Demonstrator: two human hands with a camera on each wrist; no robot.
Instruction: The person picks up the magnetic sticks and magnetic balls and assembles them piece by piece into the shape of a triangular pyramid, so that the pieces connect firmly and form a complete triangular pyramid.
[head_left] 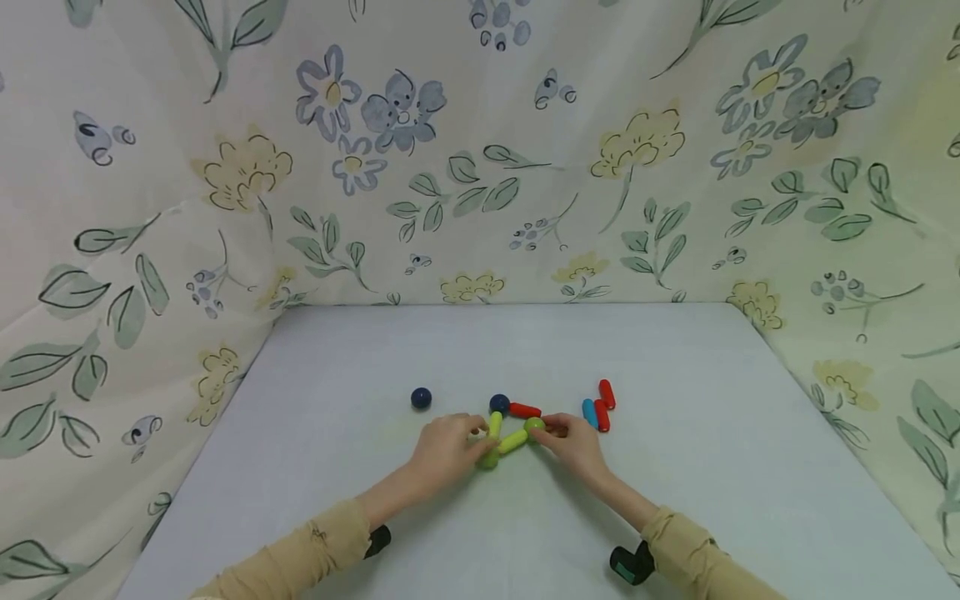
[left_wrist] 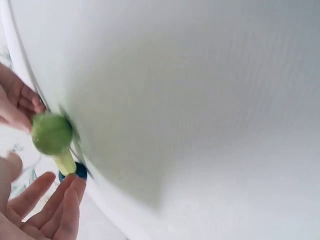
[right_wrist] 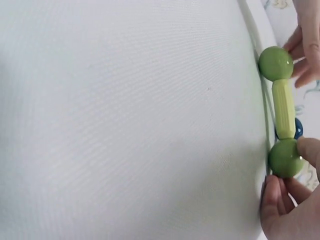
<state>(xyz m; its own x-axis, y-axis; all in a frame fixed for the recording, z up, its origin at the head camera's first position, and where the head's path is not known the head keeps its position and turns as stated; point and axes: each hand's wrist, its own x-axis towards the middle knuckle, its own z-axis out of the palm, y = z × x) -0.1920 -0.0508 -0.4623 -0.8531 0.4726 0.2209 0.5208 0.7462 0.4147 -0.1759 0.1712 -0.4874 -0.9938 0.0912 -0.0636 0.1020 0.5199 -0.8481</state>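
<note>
a floral cloth [head_left: 450,175] backs the white worktop [head_left: 450,350]. left hand [head_left: 447,450], fingers relaxed, partly hides one of two green balls [head_left: 487,461]; at its two o'clock, right hand [head_left: 576,447] pinches the other ball [head_left: 535,425]. two yellow-green rods [head_left: 513,442], two navy balls [head_left: 422,398], three red rods [head_left: 525,410], one blue rod [head_left: 590,413].

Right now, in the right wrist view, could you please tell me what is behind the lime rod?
Behind the lime rod, part of a dark blue ball shows near the rod's lower end; the rest of the ball is covered.
</note>
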